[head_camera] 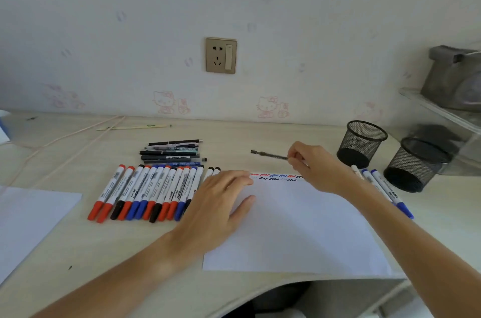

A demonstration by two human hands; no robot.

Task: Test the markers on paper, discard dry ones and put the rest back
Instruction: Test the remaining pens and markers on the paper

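A dark pen (269,155) is pinched by right hand (318,169) fingertips. Paper (299,226) is pressed under left hand (218,203), fingers straight, together; scribbles (276,177) just beyond them.

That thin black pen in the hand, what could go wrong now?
1. The right hand pinches the thin black pen only at one end, so it may tip or drop.
2. The white paper sheet overhangs the desk edge; if the flat left hand lifts, it might slide.
3. The row of capped whiteboard markers beside that hand could get nudged and roll.
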